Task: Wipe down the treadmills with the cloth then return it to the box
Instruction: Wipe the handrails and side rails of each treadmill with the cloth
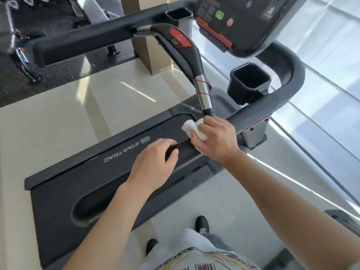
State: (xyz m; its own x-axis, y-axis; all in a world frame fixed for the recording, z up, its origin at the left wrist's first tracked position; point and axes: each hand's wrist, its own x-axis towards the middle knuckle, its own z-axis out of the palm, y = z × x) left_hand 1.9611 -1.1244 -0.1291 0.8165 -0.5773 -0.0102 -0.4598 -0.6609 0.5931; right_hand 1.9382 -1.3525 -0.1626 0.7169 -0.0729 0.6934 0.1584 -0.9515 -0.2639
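Observation:
I stand beside a dark grey treadmill [120, 151] marked STAR TRAC. My right hand [216, 139] grips a bunched white cloth [190, 126] and presses it against the right side rail, at the foot of the curved handlebar [191, 55] with its chrome sensor section. My left hand [155, 162] grips the end of that same rail just left of the cloth, fingers curled over its edge. The running belt lies below both hands. No box is in view.
The console [241, 20] with a green and a red button hangs at the upper right, with cup holders [249, 82] beneath and beside it. The left handrail [87, 43] crosses the top. Weights stand on dark flooring at top left. My shoes [202, 224] are on pale tiles.

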